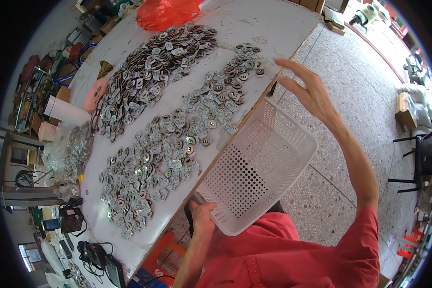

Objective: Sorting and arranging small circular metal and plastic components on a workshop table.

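A white perforated plastic basket [296, 161] rests at my lap, its far side against the table's edge, with no parts visible inside. My left hand [203, 214] is closed on the basket's near left corner. Beyond the basket's far end, my right hand [308, 91] is raised by the table edge, its fingers apart and holding nothing. On the white table [254, 21] lie many small silvery metal parts with round pieces on them. One loose spread [151, 163] lies nearer the edge, trailing off toward my right hand. Behind it is a denser, darker heap [151, 67].
A red plastic bag [165, 14] lies at the table's far end. Along the far side are a white roll [67, 109], a pink piece [96, 95] and clear plastic bags [72, 151]. Black devices with cables [98, 259] sit lower left. A black chair [425, 158] stands on the speckled floor.
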Available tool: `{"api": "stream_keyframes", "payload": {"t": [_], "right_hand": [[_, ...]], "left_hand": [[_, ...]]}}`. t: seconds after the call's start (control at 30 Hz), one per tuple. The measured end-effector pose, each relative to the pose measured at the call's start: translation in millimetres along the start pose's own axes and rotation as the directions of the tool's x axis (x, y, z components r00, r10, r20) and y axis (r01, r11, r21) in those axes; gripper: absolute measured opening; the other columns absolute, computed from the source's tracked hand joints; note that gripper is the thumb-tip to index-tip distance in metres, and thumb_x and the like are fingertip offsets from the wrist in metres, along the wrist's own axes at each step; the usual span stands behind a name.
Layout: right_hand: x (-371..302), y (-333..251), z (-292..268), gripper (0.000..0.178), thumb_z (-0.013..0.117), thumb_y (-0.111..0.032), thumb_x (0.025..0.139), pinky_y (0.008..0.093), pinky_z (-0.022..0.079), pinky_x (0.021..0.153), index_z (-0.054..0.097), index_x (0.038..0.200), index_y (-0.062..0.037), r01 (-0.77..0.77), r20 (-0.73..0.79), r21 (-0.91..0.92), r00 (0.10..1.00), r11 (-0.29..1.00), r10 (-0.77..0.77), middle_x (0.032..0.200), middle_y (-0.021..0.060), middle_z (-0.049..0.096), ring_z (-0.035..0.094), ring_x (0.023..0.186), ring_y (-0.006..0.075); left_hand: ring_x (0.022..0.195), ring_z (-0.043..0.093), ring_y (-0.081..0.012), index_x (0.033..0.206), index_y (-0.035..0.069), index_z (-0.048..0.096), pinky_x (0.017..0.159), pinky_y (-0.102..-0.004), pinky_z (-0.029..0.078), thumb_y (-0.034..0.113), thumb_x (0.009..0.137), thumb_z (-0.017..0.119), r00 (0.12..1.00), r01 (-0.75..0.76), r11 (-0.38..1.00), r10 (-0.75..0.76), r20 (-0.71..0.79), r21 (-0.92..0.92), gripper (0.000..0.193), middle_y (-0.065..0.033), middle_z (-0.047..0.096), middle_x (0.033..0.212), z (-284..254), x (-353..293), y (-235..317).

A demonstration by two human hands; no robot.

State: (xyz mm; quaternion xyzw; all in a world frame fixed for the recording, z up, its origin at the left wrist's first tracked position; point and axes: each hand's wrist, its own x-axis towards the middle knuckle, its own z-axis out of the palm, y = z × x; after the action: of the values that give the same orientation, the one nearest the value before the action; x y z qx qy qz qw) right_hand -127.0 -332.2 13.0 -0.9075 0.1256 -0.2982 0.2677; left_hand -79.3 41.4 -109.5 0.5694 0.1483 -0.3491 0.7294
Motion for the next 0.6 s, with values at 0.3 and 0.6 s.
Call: {"api": "stream_keyframes", "payload": {"t": [0.3, 0.6], "right_hand": [[116, 56, 83, 0.065, 0.044, -0.058, 0.095, 0.043, 0.039, 0.105, 0.054, 0.134, -0.0066, 0.043, 0.162, 0.0, 0.986, 0.999, -0.042, 0.133, 0.018, 0.055, 0.05, 0.125, 0.0337], [84, 33, 83, 0.067, 0.044, -0.064, 0.093, 0.0421, 0.035, 0.11, 0.058, 0.131, -0.0105, 0.216, 0.303, -0.043, 0.933, 0.975, -0.193, 0.14, 0.0146, 0.049, 0.044, 0.13, 0.0312]], "left_hand": [[0.115, 0.058, -0.0269, 0.136, 0.014, 0.044, 0.094, -0.041, 0.052, -0.019, 0.066, 0.049, 0.986, -0.029, 0.999, 0.027, -0.165, -0.013, 0.078, -0.0089, 0.056, 0.126, 12, 6, 1], [0.117, 0.057, -0.0287, 0.138, 0.015, 0.04, 0.093, -0.0432, 0.053, -0.021, 0.066, 0.046, 0.994, -0.022, 0.998, 0.016, -0.105, -0.062, 0.08, -0.0114, 0.051, 0.132, 22, 4, 16]]}}
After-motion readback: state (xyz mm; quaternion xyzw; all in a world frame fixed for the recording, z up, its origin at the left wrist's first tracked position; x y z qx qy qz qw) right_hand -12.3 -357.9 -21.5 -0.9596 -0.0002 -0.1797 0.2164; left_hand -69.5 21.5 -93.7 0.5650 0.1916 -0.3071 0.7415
